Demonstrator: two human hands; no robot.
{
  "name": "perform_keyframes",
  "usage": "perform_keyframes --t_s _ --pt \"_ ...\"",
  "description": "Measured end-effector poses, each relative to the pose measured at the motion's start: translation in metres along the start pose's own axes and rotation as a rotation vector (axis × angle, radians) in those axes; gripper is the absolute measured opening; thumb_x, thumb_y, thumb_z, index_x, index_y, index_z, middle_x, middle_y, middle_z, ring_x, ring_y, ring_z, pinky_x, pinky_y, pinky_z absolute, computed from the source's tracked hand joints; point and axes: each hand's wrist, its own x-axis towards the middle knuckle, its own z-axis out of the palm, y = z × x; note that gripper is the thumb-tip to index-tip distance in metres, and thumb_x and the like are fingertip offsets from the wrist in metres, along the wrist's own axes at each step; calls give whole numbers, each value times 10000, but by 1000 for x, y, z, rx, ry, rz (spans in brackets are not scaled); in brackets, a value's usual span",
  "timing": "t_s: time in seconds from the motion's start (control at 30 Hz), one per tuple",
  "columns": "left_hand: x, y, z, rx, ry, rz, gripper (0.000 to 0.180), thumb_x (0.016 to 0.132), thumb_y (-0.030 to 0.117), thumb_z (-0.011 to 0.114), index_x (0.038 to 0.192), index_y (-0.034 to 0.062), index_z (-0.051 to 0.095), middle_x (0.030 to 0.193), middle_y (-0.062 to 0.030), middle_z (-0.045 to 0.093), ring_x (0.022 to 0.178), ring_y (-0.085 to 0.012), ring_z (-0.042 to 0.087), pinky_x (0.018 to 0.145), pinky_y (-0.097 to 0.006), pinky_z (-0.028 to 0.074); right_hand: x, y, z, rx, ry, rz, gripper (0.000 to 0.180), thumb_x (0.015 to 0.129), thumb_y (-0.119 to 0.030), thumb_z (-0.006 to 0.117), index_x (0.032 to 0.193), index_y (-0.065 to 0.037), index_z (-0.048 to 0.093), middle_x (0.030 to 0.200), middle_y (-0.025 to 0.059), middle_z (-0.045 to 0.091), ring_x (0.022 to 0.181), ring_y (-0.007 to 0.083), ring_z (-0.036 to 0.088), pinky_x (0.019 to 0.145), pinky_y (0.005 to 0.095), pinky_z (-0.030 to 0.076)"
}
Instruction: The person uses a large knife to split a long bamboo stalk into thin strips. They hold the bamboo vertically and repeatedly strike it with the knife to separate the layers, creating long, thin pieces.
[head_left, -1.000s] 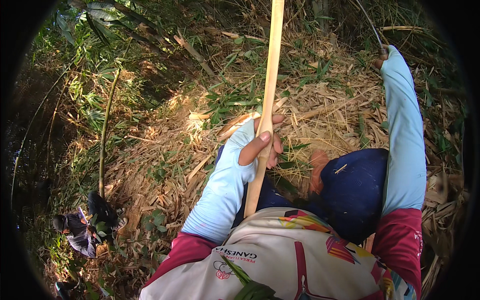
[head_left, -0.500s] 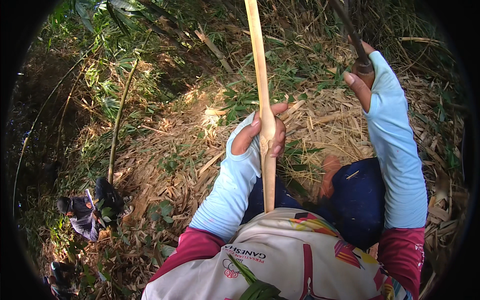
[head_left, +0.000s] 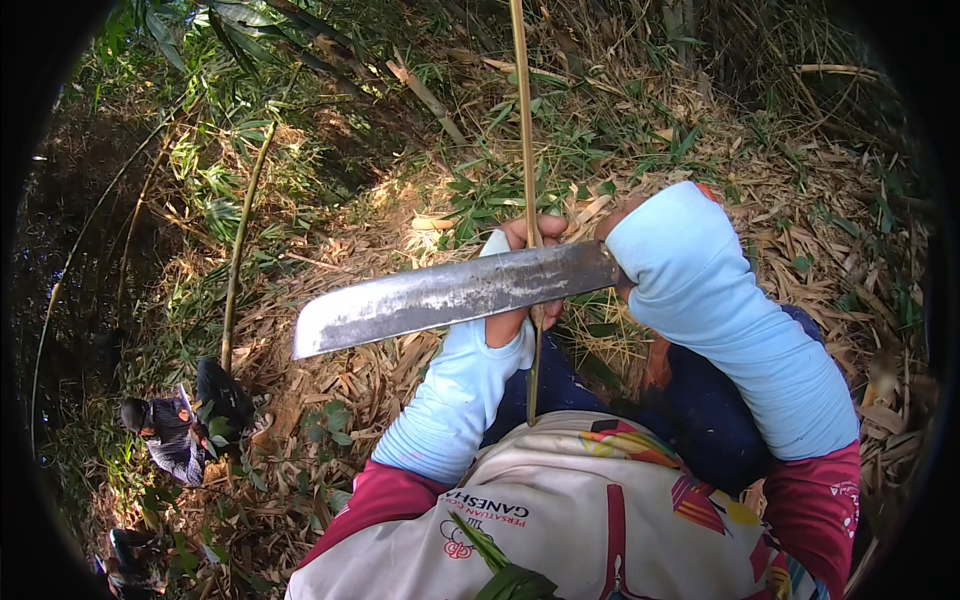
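Ground (head_left: 750, 190) strewn with dry tan leaves and green tufts; bamboo thicket (head_left: 690, 50) along its far edge. Left hand (head_left: 508, 326) pinches long, narrow tan bamboo strip (head_left: 524, 100), lower end at white patterned shirt (head_left: 560, 500). Right hand (head_left: 618, 218) clenched on broad grey steel machete (head_left: 450, 295), blade crossing over strip; contact hard to judge. Second person (head_left: 178, 435) near ground's lower-left corner.

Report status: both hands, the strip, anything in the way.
Left hand gripping long strip. Right hand, mostly sleeve-covered, holding machete. Blade crosses before strip and left hand, partly hiding both; contact unclear.
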Motion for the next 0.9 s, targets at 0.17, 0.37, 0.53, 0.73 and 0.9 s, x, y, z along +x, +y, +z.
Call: perform_keyframes --t_s 0.17,0.37,0.53,0.73,0.9 --pt "-5 -3 7 81 -48 71 516 1026 419 450 1334 7 484 777 -24 575 485 -105 536 383 -219 416 1 -9 -3 -51 -67 -9 169 618 -148 712 748 -110 612 672 83 605 643 296 636 586 421 480" --pt "-20 12 14 391 -164 28 612 947 327 614 1411 -5 391 1058 -86 592 837 -157 612 729 -282 504 -3 -6 -2 -53 8 -4 245 572 -139 750 765 -105 604 702 77 598 663 292 629 608 427 465" --pt "-34 12 35 256 -189 151 757 898 348 657 1453 -38 317 1392 -157 452 1307 -210 406 1110 -378 283 -4 -5 -6 -43 -12 0 251 570 -132 748 785 -106 620 715 67 602 671 285 632 606 424 461" --pt "-32 -1 37 477 -61 335 676 905 408 649 1355 -36 408 1155 -136 602 1079 -196 564 953 -333 425 -5 -5 -5 -89 81 -22 109 641 -242 682 712 -169 643 625 31 596 609 247 644 539 411 451" --pt "-30 -1 40 632 -11 465 529 903 439 655 1161 -3 523 921 -86 639 855 -173 596 779 -314 473 -6 -7 -7 -88 23 9 209 608 -167 726 780 -122 615 711 52 590 661 268 619 635 418 436"
